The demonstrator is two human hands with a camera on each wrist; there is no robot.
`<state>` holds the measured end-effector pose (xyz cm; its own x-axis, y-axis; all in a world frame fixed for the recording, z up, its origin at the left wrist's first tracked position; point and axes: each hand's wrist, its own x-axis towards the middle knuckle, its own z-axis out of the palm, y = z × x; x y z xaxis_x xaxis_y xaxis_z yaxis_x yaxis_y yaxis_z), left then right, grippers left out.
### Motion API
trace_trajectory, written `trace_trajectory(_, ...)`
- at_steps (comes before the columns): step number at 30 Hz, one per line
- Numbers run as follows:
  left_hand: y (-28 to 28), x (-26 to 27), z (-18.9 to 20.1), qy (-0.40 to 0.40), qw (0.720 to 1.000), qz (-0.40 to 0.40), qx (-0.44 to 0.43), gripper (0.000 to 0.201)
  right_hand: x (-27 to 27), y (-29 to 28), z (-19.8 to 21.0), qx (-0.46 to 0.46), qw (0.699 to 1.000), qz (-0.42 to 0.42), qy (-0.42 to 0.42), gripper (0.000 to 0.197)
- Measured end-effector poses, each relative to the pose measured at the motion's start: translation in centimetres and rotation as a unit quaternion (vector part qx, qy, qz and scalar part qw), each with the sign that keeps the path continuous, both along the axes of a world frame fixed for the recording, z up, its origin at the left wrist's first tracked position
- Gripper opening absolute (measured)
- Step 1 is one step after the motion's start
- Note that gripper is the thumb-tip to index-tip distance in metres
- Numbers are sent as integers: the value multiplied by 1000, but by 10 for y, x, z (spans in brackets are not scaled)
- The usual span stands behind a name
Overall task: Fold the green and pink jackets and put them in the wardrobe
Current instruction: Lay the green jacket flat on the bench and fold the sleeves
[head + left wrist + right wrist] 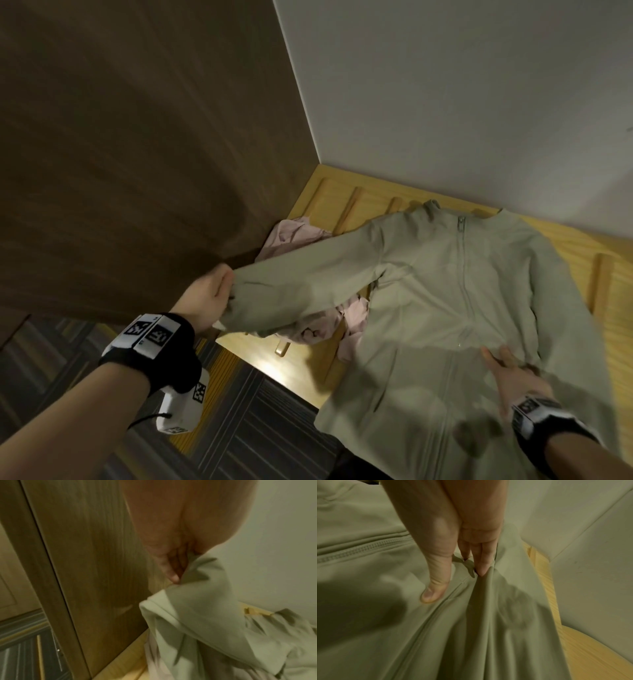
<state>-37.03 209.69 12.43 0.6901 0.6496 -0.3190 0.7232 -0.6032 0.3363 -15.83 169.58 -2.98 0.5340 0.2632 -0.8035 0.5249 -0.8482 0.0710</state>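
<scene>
The green jacket lies front up, zipped, on a yellow wooden slatted surface, its hem hanging over the near edge. My left hand grips the cuff of its left-side sleeve, stretched out toward the wardrobe. My right hand pinches a fold of the jacket's body near the hem, thumb on top. The pink jacket lies crumpled under the green sleeve, partly hidden, with more of it showing below the sleeve.
A tall brown wooden wardrobe panel stands at the left, close to my left hand. A white wall runs behind the slatted surface. Dark striped carpet covers the floor below.
</scene>
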Motion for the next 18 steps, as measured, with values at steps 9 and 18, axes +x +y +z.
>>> trace_trajectory(9, -15, 14, 4, -9, 993, -116, -22, 7, -1, 0, 1, 6, 1000, 3, -7, 81)
trace_trajectory(18, 3, 12, 15, 148, 962, -77, 218, 11, 1, 2, 3, 6, 1000, -12, 12, 74)
